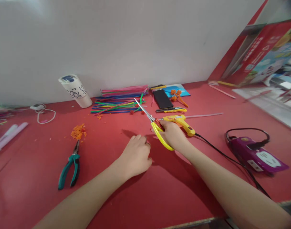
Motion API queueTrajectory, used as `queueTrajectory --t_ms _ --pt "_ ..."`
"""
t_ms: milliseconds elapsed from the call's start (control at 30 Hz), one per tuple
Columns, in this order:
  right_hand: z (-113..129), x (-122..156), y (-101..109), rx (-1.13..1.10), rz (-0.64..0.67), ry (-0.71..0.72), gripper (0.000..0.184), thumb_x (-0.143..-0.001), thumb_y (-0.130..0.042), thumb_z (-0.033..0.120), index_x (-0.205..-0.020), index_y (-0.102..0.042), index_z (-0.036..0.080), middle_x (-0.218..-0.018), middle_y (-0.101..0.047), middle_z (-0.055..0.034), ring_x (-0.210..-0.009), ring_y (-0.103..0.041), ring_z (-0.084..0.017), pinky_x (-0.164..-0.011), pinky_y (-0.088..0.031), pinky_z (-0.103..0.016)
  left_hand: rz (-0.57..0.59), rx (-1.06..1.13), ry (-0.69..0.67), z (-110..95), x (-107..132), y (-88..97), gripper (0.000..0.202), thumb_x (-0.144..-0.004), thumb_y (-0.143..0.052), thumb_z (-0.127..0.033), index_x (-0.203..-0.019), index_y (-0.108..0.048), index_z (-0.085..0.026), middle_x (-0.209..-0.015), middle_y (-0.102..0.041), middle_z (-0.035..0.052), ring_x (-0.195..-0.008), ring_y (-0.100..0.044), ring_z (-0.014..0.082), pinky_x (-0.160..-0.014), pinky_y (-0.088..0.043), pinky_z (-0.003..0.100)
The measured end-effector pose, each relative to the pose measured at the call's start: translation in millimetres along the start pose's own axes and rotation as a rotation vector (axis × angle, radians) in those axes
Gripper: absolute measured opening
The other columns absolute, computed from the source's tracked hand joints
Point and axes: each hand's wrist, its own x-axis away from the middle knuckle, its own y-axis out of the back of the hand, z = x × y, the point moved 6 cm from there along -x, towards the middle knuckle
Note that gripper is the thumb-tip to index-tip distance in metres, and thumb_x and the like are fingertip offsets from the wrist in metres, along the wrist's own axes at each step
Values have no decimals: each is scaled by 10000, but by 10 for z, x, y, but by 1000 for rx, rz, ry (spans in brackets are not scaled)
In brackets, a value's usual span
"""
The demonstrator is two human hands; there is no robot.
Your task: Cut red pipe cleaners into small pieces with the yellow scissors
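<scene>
My right hand (172, 133) grips a pair of scissors (157, 128) with yellow and red handles. Their blades point away to the upper left, above the red tabletop. Beside it, my left hand (137, 156) is palm down near the table with its fingers curled; whatever they may hold is hidden. Just beyond my right hand lies a yellow glue gun (180, 120), partly covered by it, with a black cord. Several coloured pipe cleaners (119, 100) lie in a bundle past the scissor tips. To the left are teal-handled pliers (70, 165), their jaws at a small pile of orange fluff (78, 131).
A white tumbler (76, 90) stands by the wall. Further right are a black phone (162, 99), a utility knife (171, 109), orange pipe-cleaner pieces (177, 95) and a blue packet (183, 90). A purple power strip (257, 154) sits at right, a white cable (46, 116) at left.
</scene>
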Motion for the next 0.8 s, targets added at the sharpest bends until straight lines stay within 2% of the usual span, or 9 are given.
queueTrajectory --t_ms 100,167,267,333,400,467,533,667,800 --pt "-2 -3 0 -58 8 -18 221 -641 -529 232 -531 -341 202 -463 -360 46 -458 -316 -95 -449 -183 -240 35 65 18 17 -41 -43 89 -634 -502 -101 -631 -580 -144 -748 -577 84 -765 -509 218 -683 -382 345" --pt "9 2 -5 -122 33 -33 236 -641 -543 256 -528 -344 199 -461 -358 50 -450 -320 -87 -435 -191 -231 28 247 103 125 -34 11 108 -643 -483 -95 -610 -569 -152 -725 -586 64 -730 -526 196 -672 -389 325" --pt "69 60 -70 -267 143 -47 222 -684 -519 337 -574 -385 197 -426 -358 69 -393 -340 -77 -402 -236 -210 -54 756 360 367 69 109 85 -708 -487 -193 -662 -553 -162 -696 -606 29 -668 -555 152 -624 -407 273" --pt "141 145 -155 -369 256 -48 222 -734 -456 390 -631 -425 195 -381 -353 85 -334 -359 -78 -380 -289 -203 -36 1120 502 438 169 75 113 -733 -485 -248 -694 -540 -158 -649 -614 18 -594 -567 127 -560 -406 240" --pt "222 250 -248 -455 362 -52 234 -743 -445 408 -658 -449 191 -345 -332 99 -292 -355 -77 -361 -323 -201 -13 1332 588 438 253 21 118 -726 -510 -256 -696 -539 -146 -646 -621 20 -546 -575 110 -515 -393 216" --pt "301 352 -337 -575 466 -72 201 -711 -500 380 -685 -469 183 -370 -386 96 -286 -357 -64 -333 -315 -185 -14 1415 623 411 305 -27 115 -709 -543 -245 -681 -544 -133 -635 -618 20 -517 -582 104 -495 -386 205" --pt "359 421 -381 -657 504 -96 145 -687 -530 313 -683 -472 180 -430 -451 83 -300 -367 -49 -318 -294 -166 -40 1445 638 385 326 -64 117 -690 -573 -241 -672 -546 -128 -608 -611 16 -500 -586 109 -486 -386 203" --pt "398 465 -370 -631 438 -144 55 -696 -481 220 -660 -455 186 -448 -445 89 -312 -369 -41 -328 -281 -160 -116 1459 677 375 338 -95 116 -647 -619 -230 -674 -562 -132 -551 -600 3 -490 -577 110 -500 -408 209" --pt "431 464 -355 -569 420 -128 79 -699 -488 235 -651 -447 187 -476 -449 80 -343 -370 -50 -361 -287 -180 -118 1473 702 380 344 -95 85 -644 -620 -208 -656 -589 -130 -528 -603 1 -488 -566 99 -524 -423 203"
